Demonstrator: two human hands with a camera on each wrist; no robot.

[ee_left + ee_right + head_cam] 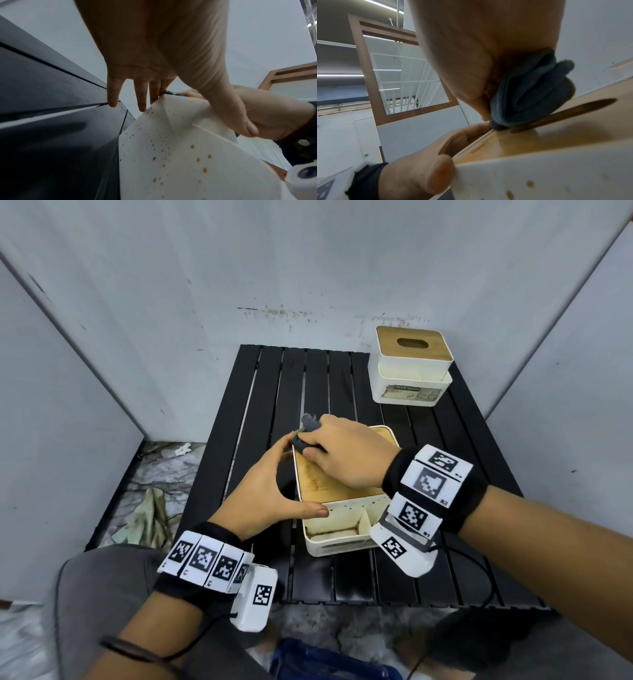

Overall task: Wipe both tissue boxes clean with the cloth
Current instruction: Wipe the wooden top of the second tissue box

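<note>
The near tissue box (342, 542) is white with a stained wooden lid (325, 484) and stands mid-table. My left hand (270, 484) holds its left side, thumb on the near wall, fingers at the far corner. In the left wrist view the left hand (154, 60) spans the speckled white wall (171, 148). My right hand (346, 453) grips a bunched dark grey cloth (310, 424) and presses it on the lid's far-left corner. In the right wrist view the cloth (536, 94) sits at the lid's slot (573, 112). The second tissue box (411, 364) stands untouched at the back right.
A black slatted table (308, 378) is boxed in by white walls on three sides. A greenish rag (147, 518) lies on the floor to the left. A blue object (325, 659) lies below the table's near edge, between my knees.
</note>
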